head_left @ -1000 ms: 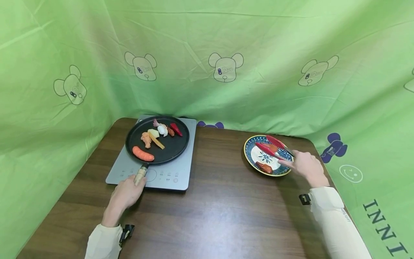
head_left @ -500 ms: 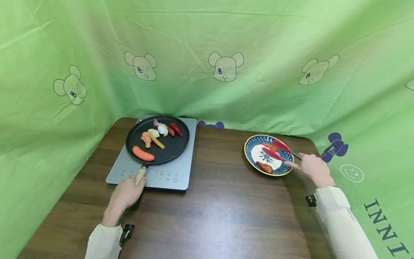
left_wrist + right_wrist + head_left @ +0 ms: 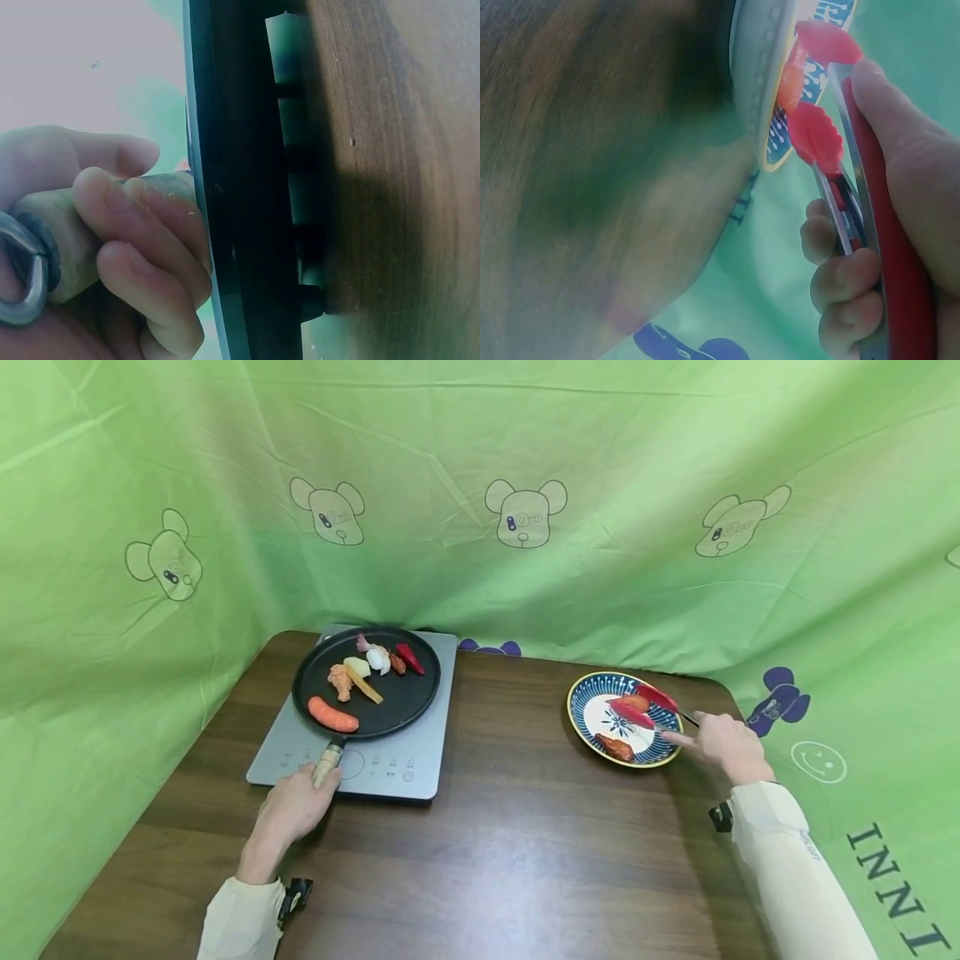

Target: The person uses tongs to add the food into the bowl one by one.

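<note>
My left hand (image 3: 294,806) grips the handle (image 3: 327,762) of a round black frying pan (image 3: 397,710); in the left wrist view its fingers (image 3: 150,225) curl round that handle. At the right, my right hand (image 3: 723,747) holds tongs (image 3: 633,717) with red scalloped tips. The tips are spread over a patterned blue-and-white plate (image 3: 600,718), with an orange-red food piece (image 3: 637,702) between them. Whether they press on it I cannot tell. A browned chicken wing piece (image 3: 615,747) lies near the plate's front rim.
The pan stands on a grey induction cooktop (image 3: 420,768). In it lie a sausage (image 3: 332,715), a shrimp (image 3: 375,656), a fry-shaped strip (image 3: 363,685), a red piece (image 3: 409,658) and other food. Green cloth (image 3: 525,593) hangs behind the wooden table (image 3: 510,827).
My right hand has drawn back to the right, and the tong tips have shifted right over the plate. The left hand and the pan stay put.
</note>
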Tool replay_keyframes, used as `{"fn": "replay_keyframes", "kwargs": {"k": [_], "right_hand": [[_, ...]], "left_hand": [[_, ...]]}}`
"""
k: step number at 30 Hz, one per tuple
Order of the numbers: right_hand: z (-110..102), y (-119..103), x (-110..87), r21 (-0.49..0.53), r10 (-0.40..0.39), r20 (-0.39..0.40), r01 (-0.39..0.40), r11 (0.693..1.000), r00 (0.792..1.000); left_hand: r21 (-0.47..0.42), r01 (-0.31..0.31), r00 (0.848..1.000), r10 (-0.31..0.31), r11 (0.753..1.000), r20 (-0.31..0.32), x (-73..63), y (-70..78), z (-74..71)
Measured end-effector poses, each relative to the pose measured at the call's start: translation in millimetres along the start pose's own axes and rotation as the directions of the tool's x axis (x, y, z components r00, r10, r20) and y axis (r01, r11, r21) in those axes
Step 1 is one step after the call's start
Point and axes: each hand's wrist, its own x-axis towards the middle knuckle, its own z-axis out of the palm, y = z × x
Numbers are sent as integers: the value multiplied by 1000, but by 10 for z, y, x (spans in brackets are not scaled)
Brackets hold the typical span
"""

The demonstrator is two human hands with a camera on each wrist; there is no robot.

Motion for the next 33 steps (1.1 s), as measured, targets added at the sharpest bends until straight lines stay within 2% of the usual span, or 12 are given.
{"fn": "replay_keyframes", "kwargs": {"k": [9,19,25,33], "right_hand": [[-49,-21,-15,4,-22,65,22,1000,998],[-70,19,-16,24,-93,70,91,996,993],[-28,48,-48,81,-102,83,95,992,991],[23,83,-118,148,-92,17,88,985,996]], "left_hand": [[1,-8,1000,8,1000,-10,10,-11,5],[0,-2,1000,2,1000,-5,16,-25,16],[2,-7,1000,7,1000,-2,11,-25,10],[0,-7,1000,7,1000,0,6,-20,5]]}}
